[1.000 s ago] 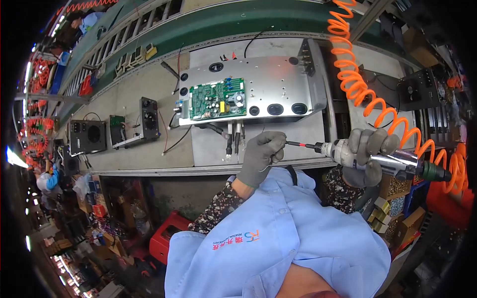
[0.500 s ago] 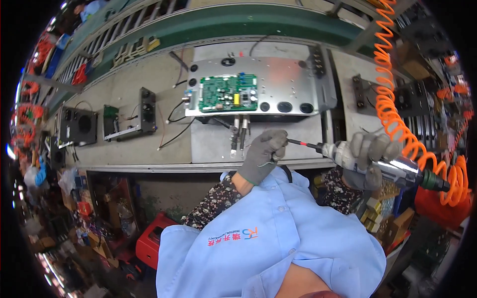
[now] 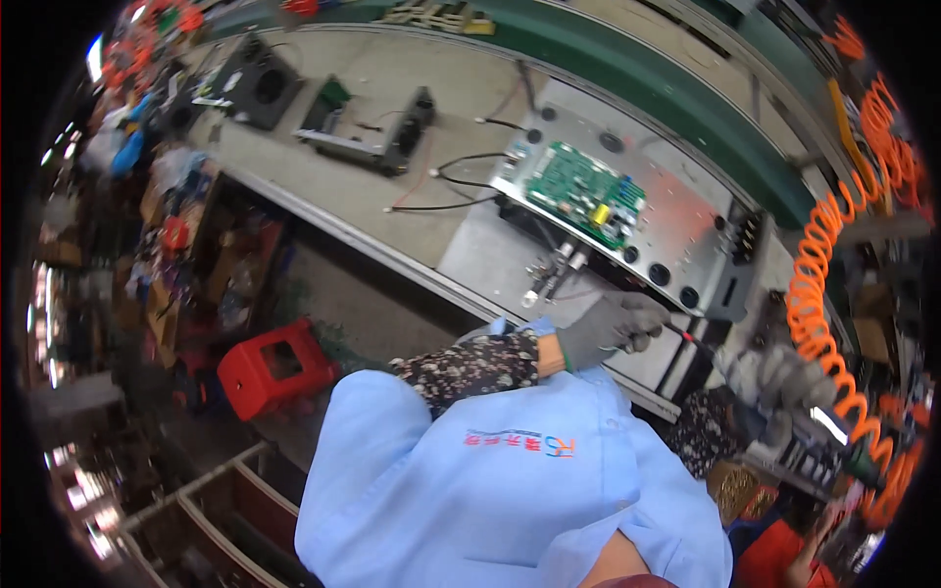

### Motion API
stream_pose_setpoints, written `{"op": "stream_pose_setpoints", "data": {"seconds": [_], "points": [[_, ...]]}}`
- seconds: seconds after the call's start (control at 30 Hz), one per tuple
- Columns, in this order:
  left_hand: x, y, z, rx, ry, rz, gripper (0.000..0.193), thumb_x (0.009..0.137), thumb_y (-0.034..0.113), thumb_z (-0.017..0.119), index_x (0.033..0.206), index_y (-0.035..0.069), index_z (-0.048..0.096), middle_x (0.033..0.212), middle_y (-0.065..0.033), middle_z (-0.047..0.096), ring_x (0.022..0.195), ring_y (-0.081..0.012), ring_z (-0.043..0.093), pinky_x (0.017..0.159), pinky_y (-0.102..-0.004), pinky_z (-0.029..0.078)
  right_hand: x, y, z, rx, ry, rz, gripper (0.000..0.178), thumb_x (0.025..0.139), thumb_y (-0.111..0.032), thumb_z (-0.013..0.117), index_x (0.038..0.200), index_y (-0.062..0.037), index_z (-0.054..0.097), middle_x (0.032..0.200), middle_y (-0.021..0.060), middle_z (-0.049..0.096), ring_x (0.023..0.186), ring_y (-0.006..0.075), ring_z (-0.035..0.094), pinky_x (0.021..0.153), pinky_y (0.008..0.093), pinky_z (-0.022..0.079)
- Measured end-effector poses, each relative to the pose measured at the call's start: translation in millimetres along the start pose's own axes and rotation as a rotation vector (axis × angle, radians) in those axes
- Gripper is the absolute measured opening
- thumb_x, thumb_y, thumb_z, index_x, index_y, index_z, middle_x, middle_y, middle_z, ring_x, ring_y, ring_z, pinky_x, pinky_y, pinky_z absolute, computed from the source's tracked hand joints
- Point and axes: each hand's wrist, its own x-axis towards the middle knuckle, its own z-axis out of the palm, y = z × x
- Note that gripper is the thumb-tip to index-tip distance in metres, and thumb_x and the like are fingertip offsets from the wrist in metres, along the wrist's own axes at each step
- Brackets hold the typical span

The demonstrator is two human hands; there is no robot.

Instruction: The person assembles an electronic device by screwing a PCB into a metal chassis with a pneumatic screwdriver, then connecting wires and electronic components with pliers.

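Observation:
My left hand (image 3: 613, 326), in a grey glove, pinches the thin bit (image 3: 693, 340) of a pneumatic screwdriver near its tip. My right hand (image 3: 781, 384), also gloved in grey, grips the screwdriver's body (image 3: 818, 423). An orange coiled air hose (image 3: 821, 294) runs up from the tool's rear. Just beyond my hands lies a silver metal chassis (image 3: 676, 220) with a green circuit board (image 3: 585, 193) mounted on it and black wires trailing off to the left.
The chassis rests on a grey conveyor bench (image 3: 392, 147) with a green rail (image 3: 627, 73) behind. Black electronic units (image 3: 377, 132) sit farther left. A red plastic stool (image 3: 274, 365) stands on the floor below, among cluttered bins.
The view has tilted and swung left, so the bench now runs diagonally. Both hands keep the same hold on the screwdriver, shifted toward the right edge.

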Motion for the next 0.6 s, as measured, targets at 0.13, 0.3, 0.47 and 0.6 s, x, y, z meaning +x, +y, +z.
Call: {"op": "stream_pose_setpoints", "data": {"seconds": [0.13,0.3,0.47,0.6], "points": [[16,-30,-46,0.165,-0.09,0.065,0.03,0.082,0.024,0.052,0.1,-0.001,0.051,0.083,-0.003,0.054,0.065,-0.0058,0.049,0.056,-0.0179,0.04,-25,-71,2,-0.172,0.036,0.106,0.019,0.073,-0.003,0.051,0.079,-0.0117,0.035,0.065,0.0002,0.034,0.053,0.0114,0.035,0.044,0.0296,0.033],[50,-37,-90,-0.286,0.138,-0.118,0.033,0.076,0.036,0.062,0.086,0.007,0.052,0.068,0.0016,0.045,0.059,-0.0088,0.042,0.054,-0.0204,0.035,-43,-66,-36,-0.58,0.597,0.171,0.035,0.074,-0.004,0.052,0.108,-0.008,0.042,0.09,0.0082,0.048,0.055,0.0159,0.043,0.048,0.0323,0.036],[71,-42,-85,-0.445,0.165,-0.13,0.034,0.073,0.034,0.066,0.092,0.012,0.047,0.078,-0.0028,0.046,0.069,-0.0152,0.046,0.06,-0.0252,0.04,-38,-50,-46,-0.481,0.703,0.292,0.032,0.074,0.002,0.052,0.105,-0.0047,0.045,0.087,0.0121,0.052,0.056,0.0158,0.045,0.047,0.0296,0.038],[74,-41,-74,-0.474,0.178,-0.035,0.026,0.074,0.028,0.066,0.087,0.011,0.05,0.073,-0.0029,0.049,0.061,-0.0148,0.049,0.052,-0.0252,0.041,-43,-41,-59,-0.675,0.741,0.33,0.036,0.075,0.001,0.051,0.109,-0.0035,0.042,0.082,0.0144,0.053,0.053,0.018,0.046,0.048,0.0316,0.038]]}}
